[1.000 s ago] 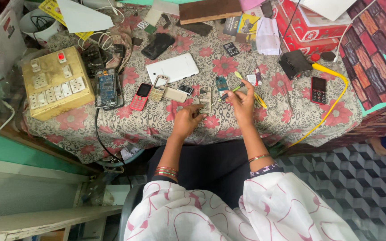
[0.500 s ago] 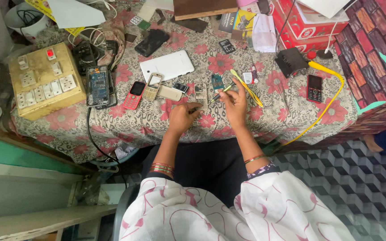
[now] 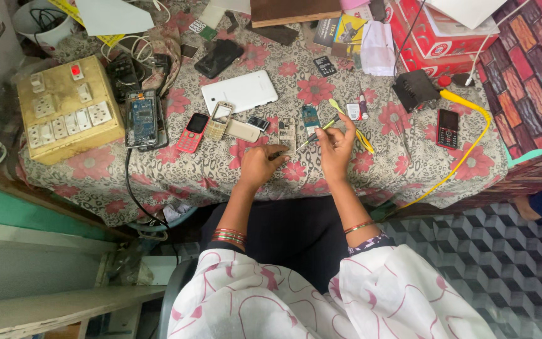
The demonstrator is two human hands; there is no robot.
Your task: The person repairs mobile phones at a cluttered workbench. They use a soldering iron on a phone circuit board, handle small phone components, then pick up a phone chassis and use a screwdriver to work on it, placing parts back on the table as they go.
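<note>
Right hand (image 3: 335,145) now lifted, pinching yellow-handled tool (image 3: 317,131), left hand (image 3: 260,164) seemingly curled on cloth, unmoved

Can't make out what my left hand (image 3: 260,164) has under its fingers (image 3: 280,155) — the part is too small and the hand covers it. Tip of the thin tool (image 3: 312,135) in my right hand (image 3: 337,145) is too fine to read; its grip end is buried in the closed fingers. Circuit boards (image 3: 288,130) show no legible detail. White cup (image 3: 42,22), red box (image 3: 446,37) and wooden board (image 3: 293,10) are cut off at the top edge. Black cable (image 3: 134,194) drops off the tabletop (image 3: 221,169) edge, its end hidden below.
</note>
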